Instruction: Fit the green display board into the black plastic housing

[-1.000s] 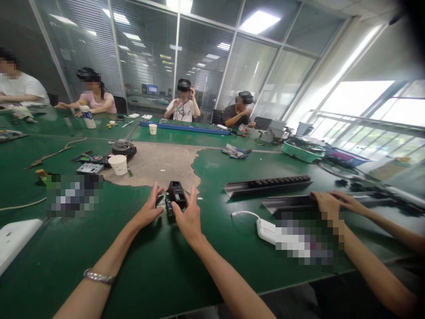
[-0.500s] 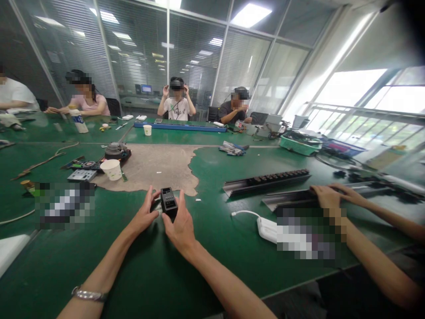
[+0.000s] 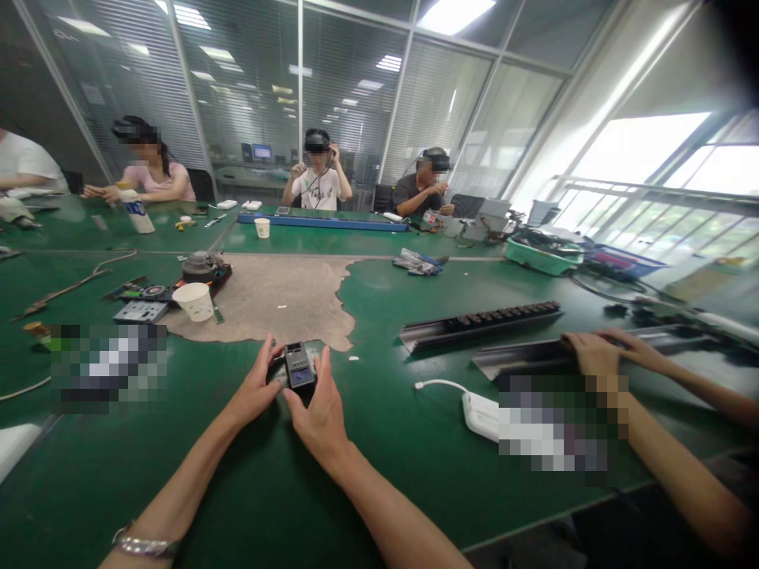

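Note:
A small black box-shaped device [image 3: 300, 368] with cut-outs and small markings on its upper face is held tilted above the green table. My right hand [image 3: 323, 411] grips its right side, thumb toward the near end and fingers along the far side. On the other side, my left hand [image 3: 256, 389] has its thumb and fingers curled about the left edge; part of these fingers is hidden behind the device. Something pale and see-through [image 3: 276, 374] shows between the left hand and the device, too small to name. A metal bracelet [image 3: 145, 545] circles my left wrist.
A brown bare patch [image 3: 273, 288] marks the table [image 3: 379, 466] ahead. A paper cup [image 3: 194, 303] and electronic parts [image 3: 205, 269] stand left. Black rails [image 3: 480, 325], a white power bank [image 3: 480, 415] and a co-worker's hands [image 3: 593, 356] are right. Several people sit opposite.
The device has tipped so that its upper face turns more toward me. Both hands stay around it, nearly in place. The view has shifted slightly.

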A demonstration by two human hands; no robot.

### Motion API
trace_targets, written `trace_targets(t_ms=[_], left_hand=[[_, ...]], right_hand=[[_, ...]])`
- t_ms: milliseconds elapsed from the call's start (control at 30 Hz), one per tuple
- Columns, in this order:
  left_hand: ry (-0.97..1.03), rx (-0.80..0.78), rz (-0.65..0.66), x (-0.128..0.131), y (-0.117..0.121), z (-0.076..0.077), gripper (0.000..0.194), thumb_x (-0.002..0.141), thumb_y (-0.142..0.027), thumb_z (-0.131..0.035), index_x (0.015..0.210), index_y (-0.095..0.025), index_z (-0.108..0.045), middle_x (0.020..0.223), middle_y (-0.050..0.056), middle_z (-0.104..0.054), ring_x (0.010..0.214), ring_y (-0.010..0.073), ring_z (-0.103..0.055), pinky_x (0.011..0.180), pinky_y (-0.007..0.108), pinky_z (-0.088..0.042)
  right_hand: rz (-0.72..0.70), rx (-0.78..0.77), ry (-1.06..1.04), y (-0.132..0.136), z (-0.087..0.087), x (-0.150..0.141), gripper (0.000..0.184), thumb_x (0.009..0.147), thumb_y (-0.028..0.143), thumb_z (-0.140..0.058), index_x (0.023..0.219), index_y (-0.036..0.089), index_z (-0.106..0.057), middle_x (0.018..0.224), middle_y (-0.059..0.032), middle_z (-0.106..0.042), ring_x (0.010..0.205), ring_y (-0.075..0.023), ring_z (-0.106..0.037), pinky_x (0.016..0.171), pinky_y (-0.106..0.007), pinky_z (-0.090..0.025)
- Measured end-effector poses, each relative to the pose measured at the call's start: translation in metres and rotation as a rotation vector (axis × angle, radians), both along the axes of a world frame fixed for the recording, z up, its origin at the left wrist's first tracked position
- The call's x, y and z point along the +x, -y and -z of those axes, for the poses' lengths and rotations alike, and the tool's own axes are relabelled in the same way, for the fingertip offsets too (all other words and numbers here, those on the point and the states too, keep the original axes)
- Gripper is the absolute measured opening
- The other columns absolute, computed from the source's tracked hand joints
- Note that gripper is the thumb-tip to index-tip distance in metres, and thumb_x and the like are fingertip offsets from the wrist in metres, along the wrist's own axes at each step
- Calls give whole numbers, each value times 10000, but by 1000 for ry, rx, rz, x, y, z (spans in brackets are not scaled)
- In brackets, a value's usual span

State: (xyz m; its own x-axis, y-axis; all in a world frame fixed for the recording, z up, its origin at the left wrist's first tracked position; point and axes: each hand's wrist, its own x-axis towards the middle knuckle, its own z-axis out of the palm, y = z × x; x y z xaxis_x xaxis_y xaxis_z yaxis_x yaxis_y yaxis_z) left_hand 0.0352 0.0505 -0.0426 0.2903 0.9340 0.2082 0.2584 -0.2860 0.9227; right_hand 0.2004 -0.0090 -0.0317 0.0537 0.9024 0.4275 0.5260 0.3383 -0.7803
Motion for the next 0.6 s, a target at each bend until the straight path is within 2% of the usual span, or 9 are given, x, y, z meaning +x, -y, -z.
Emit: trace_targets(t_ms=[233,467,533,600], left_hand=[[-6,20,6,-2,-3,5,958,749,-90,-505,1539,-178,29,1541,161,-306,1426,275,-285,1177,511,-153],[30,50,99,-6,0,-2,978,746,-81,-490,1532,-169,85,1557,160,-259,1449,258,-226,1187,492,-121],[-17,55,145,-9,2,-5,994,759,-97,-513,1529,-183,110,1577,156,-205,1460,269,-185,1187,504,-103],[-79,72,179,-11,4,-7,1023,791,-156,-573,1523,-199,140,1592,164,-148,1463,291,-163,1180,521,-110]], right_hand=[[-2,34,-69,1,-3,-1,874,811,257,-663,1525,178,-165,1362,-137,-549,1237,-326,-541,1003,-485,-473],[8,96,-268,7,-39,9,850,864,264,-614,1530,197,-90,1394,-111,-526,1247,-245,-544,1037,-408,-452],[55,125,-307,4,-44,17,836,880,288,-598,1530,172,-85,1389,-127,-527,1244,-243,-546,1040,-404,-446],[109,118,-305,-1,-41,25,819,883,295,-592,1526,153,-106,1367,-132,-545,1233,-243,-554,1042,-404,-440]])
